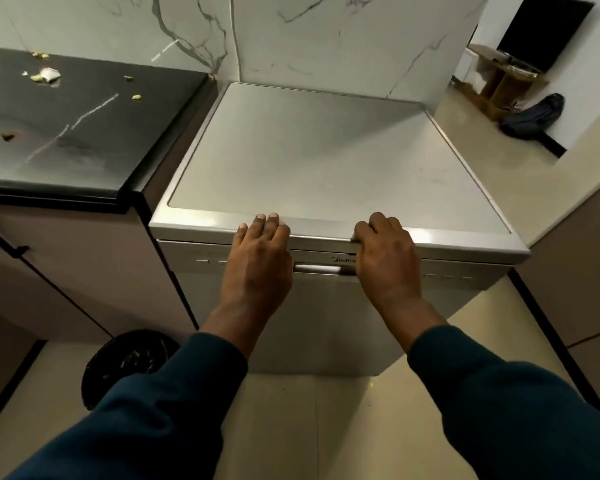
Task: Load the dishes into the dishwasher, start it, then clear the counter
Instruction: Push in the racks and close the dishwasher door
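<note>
A silver dishwasher [326,157] stands in front of me with its door closed. Its white door handle [321,268] shows between my hands. My left hand [258,261] lies flat on the front top edge, fingers straight and reaching onto the top. My right hand [387,258] rests on the same edge further right, its fingers curled over the rim. No dishes are in view. Food scraps [45,75] lie scattered on the dark counter [84,133] to the left.
A black waste bin [125,362] with a liner stands on the floor at the lower left, beside the cabinet [84,271]. A marble wall backs the dishwasher. An opening at the right leads to another room with a dark bag [534,116] on the floor.
</note>
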Demonstrator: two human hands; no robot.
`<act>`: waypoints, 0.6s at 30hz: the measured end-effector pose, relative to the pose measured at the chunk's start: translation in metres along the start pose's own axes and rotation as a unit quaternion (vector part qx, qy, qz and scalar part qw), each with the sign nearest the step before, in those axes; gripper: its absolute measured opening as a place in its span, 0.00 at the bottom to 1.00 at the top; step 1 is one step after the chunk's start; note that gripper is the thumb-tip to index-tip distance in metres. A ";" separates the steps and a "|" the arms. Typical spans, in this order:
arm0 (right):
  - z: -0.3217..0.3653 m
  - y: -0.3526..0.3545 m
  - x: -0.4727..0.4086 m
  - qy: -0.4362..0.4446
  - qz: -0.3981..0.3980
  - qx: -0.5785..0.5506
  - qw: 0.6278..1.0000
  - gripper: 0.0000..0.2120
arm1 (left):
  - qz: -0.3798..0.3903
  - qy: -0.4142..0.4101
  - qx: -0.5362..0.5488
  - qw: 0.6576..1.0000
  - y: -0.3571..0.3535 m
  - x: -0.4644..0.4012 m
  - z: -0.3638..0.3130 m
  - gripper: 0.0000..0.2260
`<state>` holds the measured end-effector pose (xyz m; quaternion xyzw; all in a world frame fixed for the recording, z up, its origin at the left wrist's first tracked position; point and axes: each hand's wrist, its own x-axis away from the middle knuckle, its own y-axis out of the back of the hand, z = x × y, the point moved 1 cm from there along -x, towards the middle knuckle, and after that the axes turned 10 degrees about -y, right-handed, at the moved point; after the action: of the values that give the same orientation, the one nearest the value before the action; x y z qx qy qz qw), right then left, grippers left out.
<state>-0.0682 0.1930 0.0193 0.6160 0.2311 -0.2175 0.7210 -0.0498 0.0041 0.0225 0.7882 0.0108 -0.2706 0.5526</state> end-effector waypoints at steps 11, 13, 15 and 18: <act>0.013 0.039 -0.108 0.012 0.404 0.064 0.912 0.07 | 0.131 0.018 0.004 0.991 0.069 -0.081 0.023 0.08; 0.017 0.027 -0.131 -0.004 0.399 0.014 0.917 0.08 | 0.137 -0.001 0.001 0.991 0.067 -0.105 0.042 0.09; 0.024 0.008 -0.159 0.005 0.370 -0.024 0.929 0.17 | 0.139 0.006 0.005 0.990 0.060 -0.141 0.065 0.17; 0.036 -0.024 -0.190 0.053 0.404 -0.011 0.913 0.35 | 0.263 0.021 -0.060 0.963 0.040 -0.186 0.094 0.33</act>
<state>-0.2321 0.1594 0.1198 0.6595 0.0032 0.1281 0.7407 -0.2353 -0.0413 0.1159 0.7342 -0.1691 -0.0976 0.6502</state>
